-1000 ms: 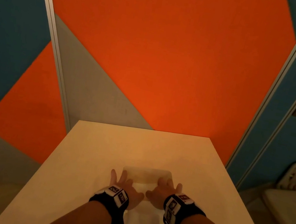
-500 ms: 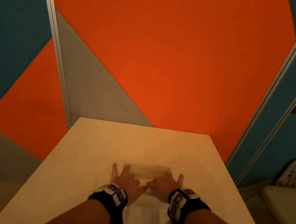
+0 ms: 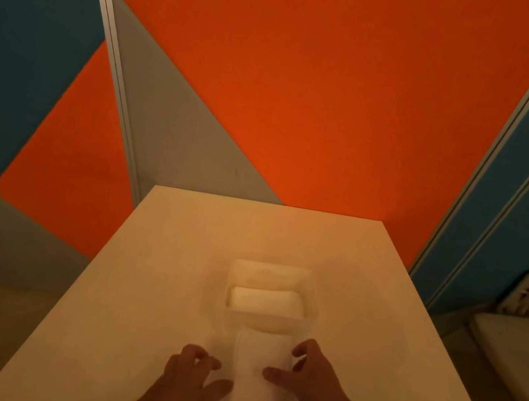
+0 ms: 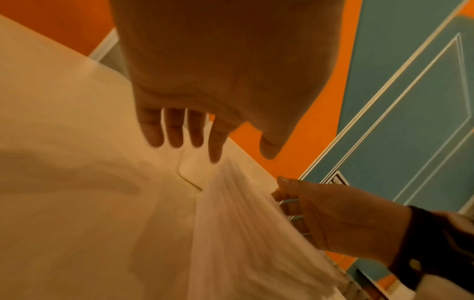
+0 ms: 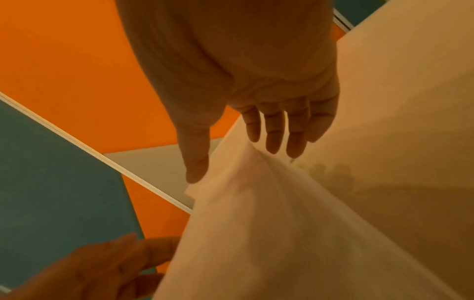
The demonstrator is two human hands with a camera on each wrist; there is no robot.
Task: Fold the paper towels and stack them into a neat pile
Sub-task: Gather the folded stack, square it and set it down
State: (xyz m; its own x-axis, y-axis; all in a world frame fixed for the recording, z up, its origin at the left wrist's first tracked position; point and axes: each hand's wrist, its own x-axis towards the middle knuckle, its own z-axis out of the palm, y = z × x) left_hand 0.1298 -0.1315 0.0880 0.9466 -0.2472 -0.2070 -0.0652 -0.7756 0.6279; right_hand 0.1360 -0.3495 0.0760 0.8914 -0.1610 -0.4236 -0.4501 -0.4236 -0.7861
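A long white paper towel (image 3: 252, 354) lies flat on the table (image 3: 178, 256), running from the pile toward me. Beyond it sits the pile of folded towels (image 3: 270, 277) with a smaller folded piece (image 3: 264, 301) on top. My left hand (image 3: 215, 372) is at the towel's left edge, fingers relaxed, its thumb touching the edge. My right hand (image 3: 280, 362) has its thumb lying on the towel and its fingers at the right edge. In the left wrist view the left hand (image 4: 242, 156) hangs over the blurred towel (image 4: 243, 233). In the right wrist view the right hand (image 5: 223, 158) spreads over the towel (image 5: 256, 223).
The table's far edge meets an orange, grey and blue wall. A pale cushioned seat (image 3: 525, 363) stands to the right of the table. Bare tabletop lies on both sides of the towels.
Both hands have drawn back from the folded pile toward me and now sit at the sides of the long towel. The pile is uncovered.
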